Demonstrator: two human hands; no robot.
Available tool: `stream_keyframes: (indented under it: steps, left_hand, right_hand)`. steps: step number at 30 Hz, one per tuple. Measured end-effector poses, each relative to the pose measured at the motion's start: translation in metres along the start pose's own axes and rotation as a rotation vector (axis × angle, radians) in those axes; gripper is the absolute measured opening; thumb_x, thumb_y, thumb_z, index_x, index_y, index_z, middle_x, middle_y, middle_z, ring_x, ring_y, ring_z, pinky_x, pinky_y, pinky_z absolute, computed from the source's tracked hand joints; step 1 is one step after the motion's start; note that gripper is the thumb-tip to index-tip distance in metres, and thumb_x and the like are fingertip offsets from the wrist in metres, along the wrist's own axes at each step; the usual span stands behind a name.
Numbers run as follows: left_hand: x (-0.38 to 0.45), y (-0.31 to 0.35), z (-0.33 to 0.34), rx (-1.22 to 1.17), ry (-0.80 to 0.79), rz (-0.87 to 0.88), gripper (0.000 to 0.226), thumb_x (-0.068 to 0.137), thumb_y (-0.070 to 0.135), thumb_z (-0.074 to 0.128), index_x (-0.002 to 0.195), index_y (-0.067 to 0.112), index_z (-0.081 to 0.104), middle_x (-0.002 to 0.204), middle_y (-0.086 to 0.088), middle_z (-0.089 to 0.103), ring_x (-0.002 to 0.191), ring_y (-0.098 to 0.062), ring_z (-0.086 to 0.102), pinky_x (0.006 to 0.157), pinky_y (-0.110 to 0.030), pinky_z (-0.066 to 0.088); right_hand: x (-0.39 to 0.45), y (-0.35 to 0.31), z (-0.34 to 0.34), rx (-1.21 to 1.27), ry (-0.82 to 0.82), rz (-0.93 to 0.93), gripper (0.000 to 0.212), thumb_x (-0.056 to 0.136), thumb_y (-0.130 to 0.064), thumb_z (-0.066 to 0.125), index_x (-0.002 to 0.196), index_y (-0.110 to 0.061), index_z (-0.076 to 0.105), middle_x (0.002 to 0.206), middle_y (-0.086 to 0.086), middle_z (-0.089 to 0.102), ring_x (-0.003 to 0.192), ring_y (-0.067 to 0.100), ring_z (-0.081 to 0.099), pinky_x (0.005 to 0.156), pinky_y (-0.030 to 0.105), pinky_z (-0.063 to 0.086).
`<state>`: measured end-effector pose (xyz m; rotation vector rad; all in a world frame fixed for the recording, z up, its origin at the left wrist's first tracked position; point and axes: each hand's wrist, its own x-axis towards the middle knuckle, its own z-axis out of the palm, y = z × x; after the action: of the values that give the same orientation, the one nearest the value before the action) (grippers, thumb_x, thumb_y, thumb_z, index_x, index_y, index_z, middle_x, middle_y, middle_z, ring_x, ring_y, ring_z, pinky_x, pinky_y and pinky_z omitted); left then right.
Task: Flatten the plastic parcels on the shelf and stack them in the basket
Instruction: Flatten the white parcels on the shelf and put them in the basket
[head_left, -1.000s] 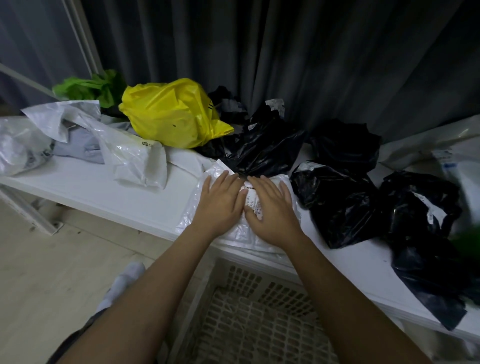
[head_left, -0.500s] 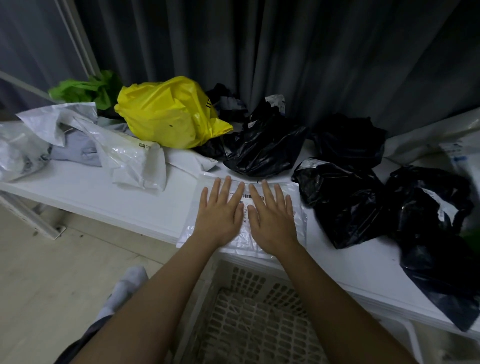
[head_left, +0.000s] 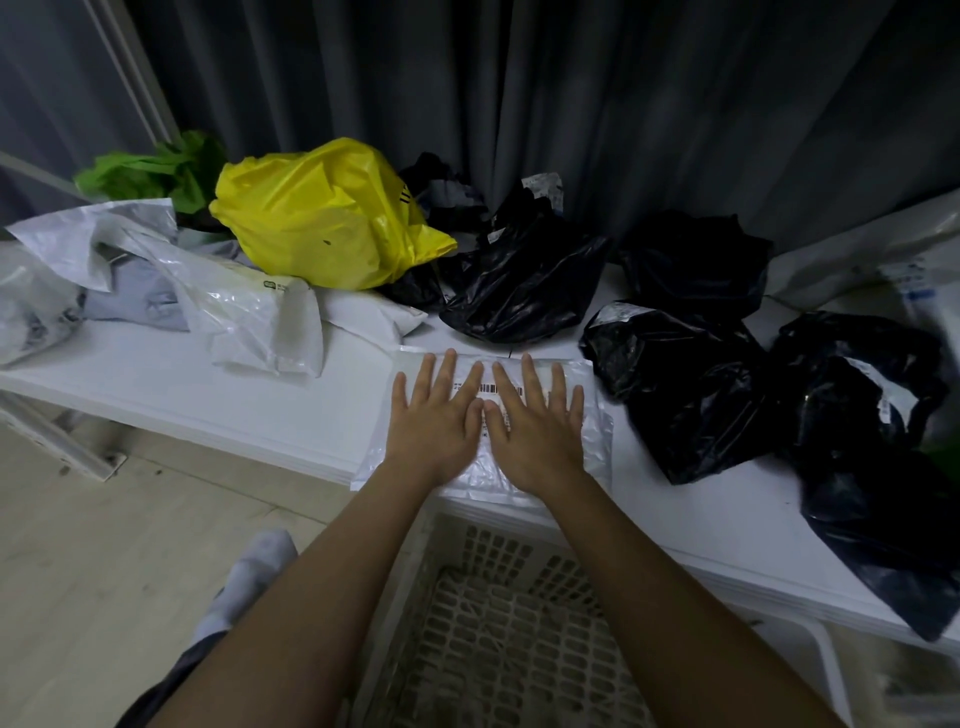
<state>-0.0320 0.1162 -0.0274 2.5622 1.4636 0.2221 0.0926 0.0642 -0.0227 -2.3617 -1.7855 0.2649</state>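
Head view, sole cam. Landmark: clear parcel (head_left: 483, 415), lying at front edge of white shelf (head_left: 171, 400), its near hem overhanging slightly, directly above basket (head_left: 498, 623).

L hand (head_left: 434, 423) and R hand (head_left: 535, 426): both palm-down on clear parcel, fingers spread and straight, thumbs touching at centre. Neither grips anything; both press flat. Barcode label (head_left: 501, 388) shows between the index fingers.

Clear parcel: looks nearly flat under the palms; wrinkles visible at the near hem and R edge.

Other parcels, rel. to clear parcel: black parcel (head_left: 524, 291) just behind; second black parcel (head_left: 691, 395) just R, touching or almost (cannot tell); further black ones (head_left: 872, 441) farther R and behind-R; yellow parcel (head_left: 322, 218) behind-L; white/clear crumpled bags (head_left: 249, 317) to L; green bag (head_left: 156, 171) far behind-L. All crumpled, unflattened.

Basket: pale lattice crate on floor below shelf front, between forearms. Interior looks empty as far as visible; part hidden by arms.

Step in hand (judgement): flattening the first parcel, pressing out air and creases. Task early; many parcels left.

Next move (judgement): sweep palms outward to finish smoothing, then pinch near hem w/ both hands, slide the parcel off shelf edge and lay it flat on the basket floor. Needs level carry so the film doesn't refold; slick plastic may slip. Avoid dragging the R black parcel along.
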Motion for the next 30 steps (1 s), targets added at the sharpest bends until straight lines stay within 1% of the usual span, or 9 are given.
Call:
stream_keyframes:
  steps: [4,11,13,17,22,26,30]
  left_hand:
    - [-0.001,-0.001,0.002,-0.015,-0.002,-0.003,0.064,0.088,0.047,0.001,0.152,0.035,0.003,0.161,0.001,-0.008,0.147,-0.02,-0.012,0.117,-0.048,-0.007]
    - [0.001,-0.002,0.005,-0.005,-0.003,-0.005,0.065,0.088,0.047,0.001,0.152,0.035,0.003,0.161,0.0,-0.007,0.147,-0.021,-0.012,0.117,-0.048,-0.007]
    - [0.001,-0.002,0.007,-0.003,-0.002,-0.006,0.066,0.088,0.049,-0.002,0.152,0.035,0.003,0.161,0.0,-0.007,0.147,-0.021,-0.012,0.117,-0.048,-0.007]
    - [0.0,-0.002,0.008,-0.004,0.011,0.001,0.081,0.076,0.054,-0.016,0.152,0.035,0.004,0.161,0.0,-0.006,0.147,-0.021,-0.011,0.116,-0.048,-0.007]
    - [0.0,-0.002,0.01,-0.011,0.023,0.005,0.08,0.077,0.053,-0.015,0.152,0.034,0.006,0.161,0.0,-0.004,0.147,-0.021,-0.01,0.116,-0.048,-0.007]
    - [0.0,-0.002,0.011,-0.01,0.02,0.002,0.075,0.082,0.053,-0.012,0.152,0.034,0.005,0.161,-0.001,-0.004,0.148,-0.022,-0.009,0.116,-0.048,-0.007]
    - [0.0,-0.002,0.012,0.001,0.016,0.002,0.081,0.076,0.053,-0.016,0.152,0.034,0.004,0.161,-0.001,-0.004,0.148,-0.022,-0.009,0.116,-0.048,-0.007]
  right_hand:
    - [-0.001,-0.001,0.003,-0.012,0.0,0.01,0.055,0.1,-0.052,0.012,0.151,-0.04,-0.004,0.16,-0.006,-0.017,0.144,0.025,-0.025,0.114,0.051,-0.018]
    - [-0.001,-0.001,0.003,-0.008,-0.011,0.015,0.054,0.1,-0.051,0.013,0.151,-0.04,-0.003,0.16,-0.006,-0.014,0.145,0.026,-0.022,0.114,0.05,-0.018]
    - [-0.001,-0.001,0.004,-0.008,-0.003,0.013,0.054,0.1,-0.051,0.013,0.151,-0.04,-0.003,0.16,-0.005,-0.014,0.145,0.026,-0.023,0.114,0.05,-0.019]
    - [-0.001,0.0,0.006,-0.011,0.0,0.013,0.054,0.1,-0.052,0.013,0.151,-0.04,-0.003,0.16,-0.005,-0.014,0.145,0.026,-0.023,0.114,0.05,-0.019]
    - [-0.001,0.0,0.007,-0.012,0.003,0.01,0.054,0.1,-0.051,0.013,0.151,-0.04,-0.003,0.161,-0.005,-0.013,0.145,0.027,-0.023,0.114,0.05,-0.018]
    - [-0.001,0.001,0.009,-0.014,0.004,0.012,0.054,0.1,-0.052,0.012,0.151,-0.04,-0.002,0.161,-0.005,-0.012,0.145,0.026,-0.023,0.115,0.05,-0.018]
    - [-0.001,0.001,0.01,-0.026,0.008,0.012,0.054,0.1,-0.052,0.012,0.151,-0.04,-0.002,0.161,-0.005,-0.011,0.145,0.027,-0.022,0.115,0.05,-0.018]
